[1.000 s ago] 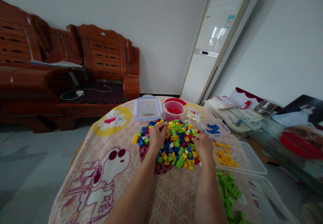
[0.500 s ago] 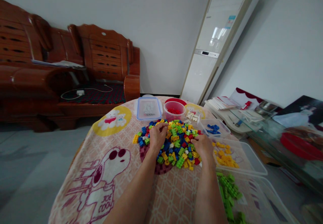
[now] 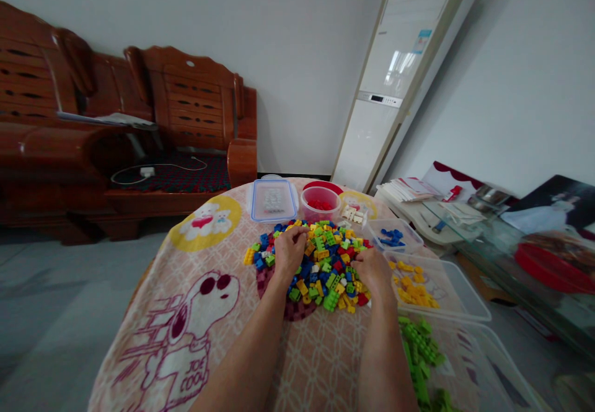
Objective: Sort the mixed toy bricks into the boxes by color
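Observation:
A heap of small bricks (image 3: 325,257) in blue, yellow, green, red and white lies on a round table under a pink cartoon cloth (image 3: 204,313). My left hand (image 3: 289,251) rests on the heap's left side, fingers curled down among the bricks. At the heap's right side my right hand (image 3: 372,269) has its fingers bent in a pinch; what they hold is hidden. Clear tubs stand to the right: one with blue bricks (image 3: 393,236), one with yellow bricks (image 3: 413,285), one with green bricks (image 3: 421,350).
A round tub of red bricks (image 3: 320,203) and a flat lidded box (image 3: 273,199) stand behind the heap, with a small tub of white bricks (image 3: 354,215). A wooden sofa (image 3: 116,133) fills the left. A tall white air conditioner (image 3: 395,77) and a glass table (image 3: 511,245) stand right.
My right hand has drawn slightly nearer and leftward on the heap. My left hand stays almost where it was.

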Available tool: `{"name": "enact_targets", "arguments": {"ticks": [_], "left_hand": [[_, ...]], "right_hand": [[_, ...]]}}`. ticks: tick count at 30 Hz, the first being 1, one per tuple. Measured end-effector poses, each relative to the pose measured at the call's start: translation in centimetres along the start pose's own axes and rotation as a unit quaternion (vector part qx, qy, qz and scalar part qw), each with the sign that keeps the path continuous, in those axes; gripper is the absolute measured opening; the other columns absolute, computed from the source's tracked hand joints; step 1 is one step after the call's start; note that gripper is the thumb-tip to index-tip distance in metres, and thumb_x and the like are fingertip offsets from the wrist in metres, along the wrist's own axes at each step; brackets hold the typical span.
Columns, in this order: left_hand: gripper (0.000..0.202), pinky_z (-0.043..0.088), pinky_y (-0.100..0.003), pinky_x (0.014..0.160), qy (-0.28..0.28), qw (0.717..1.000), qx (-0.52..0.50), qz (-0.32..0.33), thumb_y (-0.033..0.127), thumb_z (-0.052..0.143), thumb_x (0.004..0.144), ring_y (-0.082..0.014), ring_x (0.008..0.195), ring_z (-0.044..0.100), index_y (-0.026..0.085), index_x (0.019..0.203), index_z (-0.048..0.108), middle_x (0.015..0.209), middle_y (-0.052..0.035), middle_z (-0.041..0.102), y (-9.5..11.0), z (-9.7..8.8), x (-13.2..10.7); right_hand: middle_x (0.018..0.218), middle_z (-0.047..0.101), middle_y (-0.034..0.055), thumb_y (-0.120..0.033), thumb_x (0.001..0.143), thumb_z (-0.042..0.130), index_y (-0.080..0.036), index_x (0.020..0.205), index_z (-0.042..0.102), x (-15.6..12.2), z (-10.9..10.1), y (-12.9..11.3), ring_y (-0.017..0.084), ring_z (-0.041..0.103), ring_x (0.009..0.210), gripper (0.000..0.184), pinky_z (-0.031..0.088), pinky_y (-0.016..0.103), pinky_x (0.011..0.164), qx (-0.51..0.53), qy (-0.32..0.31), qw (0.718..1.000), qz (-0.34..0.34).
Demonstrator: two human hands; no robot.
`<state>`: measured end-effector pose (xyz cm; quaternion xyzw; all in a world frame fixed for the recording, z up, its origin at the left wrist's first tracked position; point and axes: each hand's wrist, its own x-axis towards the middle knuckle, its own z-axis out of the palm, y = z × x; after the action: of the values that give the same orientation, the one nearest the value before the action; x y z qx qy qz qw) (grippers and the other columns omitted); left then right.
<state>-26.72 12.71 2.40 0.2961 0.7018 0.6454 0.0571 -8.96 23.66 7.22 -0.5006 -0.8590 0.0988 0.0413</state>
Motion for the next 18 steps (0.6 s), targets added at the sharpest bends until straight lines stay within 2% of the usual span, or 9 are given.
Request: {"name": "enact_targets", "arguments": {"ticks": [6, 12, 15, 18], "left_hand": [[0.025, 0.053, -0.025, 0.065, 0.001, 1.0, 0.003, 0.01, 0.022, 0.056, 0.082, -0.0161, 0.066, 0.071, 0.018, 0.094, 0.078, 0.075, -0.0029, 0.076, -0.3, 0.1, 0.0], [0.027, 0.053, -0.025, 0.067, 0.005, 1.0, 0.01, 0.015, 0.021, 0.055, 0.082, -0.0167, 0.067, 0.071, 0.018, 0.095, 0.078, 0.075, -0.0026, 0.076, -0.5, 0.2, 0.1], [0.028, 0.055, -0.029, 0.077, 0.044, 0.996, 0.067, 0.033, 0.021, 0.055, 0.083, -0.0192, 0.077, 0.071, 0.02, 0.097, 0.079, 0.085, -0.0043, 0.078, -0.1, -0.5, 0.3], [0.029, 0.052, -0.035, 0.093, 0.106, 0.983, 0.139, 0.057, 0.02, 0.054, 0.084, -0.0242, 0.096, 0.071, 0.02, 0.097, 0.079, 0.102, -0.0079, 0.078, -0.1, -1.8, 0.7]], "right_hand": [[0.094, 0.078, 0.0116, -0.029, 0.087, 0.062, -0.022, 0.085, 0.081, -0.1, 0.1, -0.3, 0.024, 0.072, 0.097, 0.02, 0.047, 0.029, 0.076, -0.008, 0.01, 1.0, 0.001], [0.09, 0.078, 0.0094, -0.031, 0.084, 0.067, -0.02, 0.082, 0.079, 0.2, 0.2, 0.1, 0.023, 0.071, 0.093, 0.016, 0.045, 0.027, 0.073, 0.041, 0.023, 0.999, 0.004], [0.089, 0.078, 0.0085, -0.032, 0.084, 0.067, -0.019, 0.086, 0.078, 0.8, 0.6, 0.6, 0.022, 0.071, 0.089, 0.018, 0.046, 0.027, 0.073, 0.088, 0.075, 0.993, 0.019], [0.087, 0.078, 0.009, -0.035, 0.085, 0.063, -0.018, 0.093, 0.078, 1.5, 1.5, 1.2, 0.023, 0.071, 0.087, 0.024, 0.049, 0.027, 0.073, 0.154, 0.137, 0.978, 0.035]]}}
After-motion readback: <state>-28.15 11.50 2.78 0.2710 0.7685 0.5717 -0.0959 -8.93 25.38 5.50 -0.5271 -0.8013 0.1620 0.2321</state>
